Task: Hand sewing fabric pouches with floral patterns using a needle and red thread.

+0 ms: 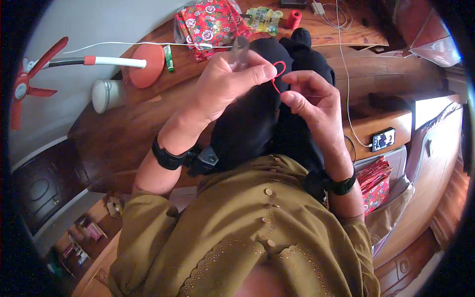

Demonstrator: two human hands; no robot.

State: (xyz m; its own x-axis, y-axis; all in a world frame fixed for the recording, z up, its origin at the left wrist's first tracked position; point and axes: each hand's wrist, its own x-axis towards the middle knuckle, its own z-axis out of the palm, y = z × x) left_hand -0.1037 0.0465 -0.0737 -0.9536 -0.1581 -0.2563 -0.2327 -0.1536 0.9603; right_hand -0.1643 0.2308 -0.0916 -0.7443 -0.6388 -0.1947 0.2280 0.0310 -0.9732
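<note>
Here's the left hand (pixel 217 84), raised just this side of the flowered cloth (pixel 205 22), thumb and forefinger narrowed in a firm pinch on a fine red thread (pixel 284 71). Higher in that same hand sits a smooth, greyish see-through piece (pixel 240 52), too blurred to name. The thread makes a soft, rounded loop, then runs slack to the right hand (pixel 319 104), farther right of the cloth: fingers curled, thumb near the forefinger, and whether they grip it I cannot tell. Soft black trousers (pixel 247 114) lie under both.

Over to the cloth itself: red, bright with roses, folded into a creased stack on the wooden table (pixel 361 37). Right of it, a crinkly yellow-green packet (pixel 264 21), then a stubby red spool (pixel 294 19); left of it, a slim green tube (pixel 169 58) and a flat, round orange fan base (pixel 147 66).
</note>
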